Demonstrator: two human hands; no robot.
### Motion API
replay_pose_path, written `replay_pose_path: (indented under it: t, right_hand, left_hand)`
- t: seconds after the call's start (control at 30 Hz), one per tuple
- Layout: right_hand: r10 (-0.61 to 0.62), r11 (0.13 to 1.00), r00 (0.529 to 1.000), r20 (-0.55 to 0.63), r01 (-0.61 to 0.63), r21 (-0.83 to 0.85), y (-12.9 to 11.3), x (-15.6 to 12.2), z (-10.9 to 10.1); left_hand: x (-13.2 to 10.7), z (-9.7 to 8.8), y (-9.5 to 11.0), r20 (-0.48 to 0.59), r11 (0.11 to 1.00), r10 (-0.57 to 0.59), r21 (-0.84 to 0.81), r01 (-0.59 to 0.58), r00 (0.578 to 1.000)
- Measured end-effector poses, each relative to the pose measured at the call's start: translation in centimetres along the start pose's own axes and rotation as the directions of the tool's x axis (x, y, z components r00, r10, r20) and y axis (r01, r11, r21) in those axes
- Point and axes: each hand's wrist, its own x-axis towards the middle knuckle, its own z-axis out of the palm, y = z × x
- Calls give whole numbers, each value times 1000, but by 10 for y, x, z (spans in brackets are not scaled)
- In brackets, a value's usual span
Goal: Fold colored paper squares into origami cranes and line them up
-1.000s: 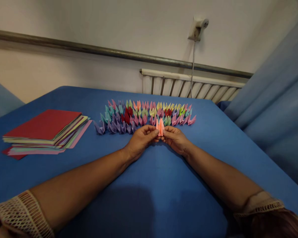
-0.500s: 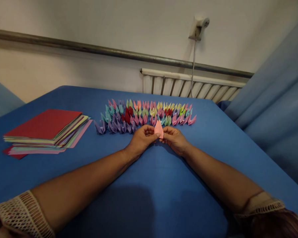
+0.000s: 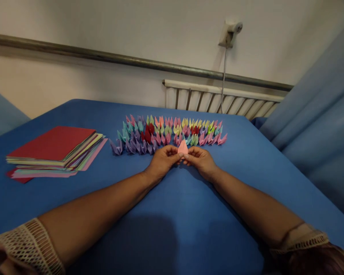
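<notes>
Between my hands, a small piece of folded pink origami paper stands with its narrow point upward. My left hand pinches its left side, thumb across the lower front. From the other side my right hand grips the right edge, its thumb also over the lower front. Both sets of fingers are partly hidden behind the paper. Just beyond my hands, rows of folded paper cranes in purple, pink, red, yellow, green and teal stand on the blue-covered table.
A stack of coloured paper sheets, red on top, lies at the left. Behind the table are a metal rail, a radiator and a wall socket with a plug and cord. A blue curtain hangs at the right.
My right thumb has moved inward onto the lower front of the pink paper, close to the left thumb. The paper's top looks narrower and more pointed. The view has shifted slightly.
</notes>
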Motion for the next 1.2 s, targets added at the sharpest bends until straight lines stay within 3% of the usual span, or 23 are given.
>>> replay_pose_path:
  t: [0.17, 0.43, 0.57, 0.8, 0.97, 1.1, 1.2]
  right_hand:
    - [-16, 998, 998, -65, 11, -67, 0, 1, 2]
    - [-158, 973, 978, -137, 130, -192, 5, -3, 8]
    - [-169, 965, 980, -103, 144, -217, 6, -5, 10]
    - [-158, 914, 980, -119, 99, -394, 12, -3, 7]
    - [-235, 869, 959, -156, 135, -476, 13, -2, 3]
    - [-377, 831, 913, -157, 259, -492, 6, -4, 3]
    - [-409, 816, 904, -123, 302, -492, 2, -6, 4]
  left_hand:
    - [0, 0, 0, -19, 1000, -5, 16, 6, 1000]
    - [0, -1, 0, 2, 1000, 27, 16, -27, 1000]
    - [-1, -1, 1, 47, 997, -68, -45, 70, 997]
    - [-1, -3, -4, -34, 978, -148, -151, 141, 988]
    - [3, -3, -6, -64, 975, -128, -192, 113, 990]
    - [4, -2, -6, -36, 995, -52, -93, 48, 998]
    - [2, -1, -4, 31, 1000, 10, 4, -10, 999]
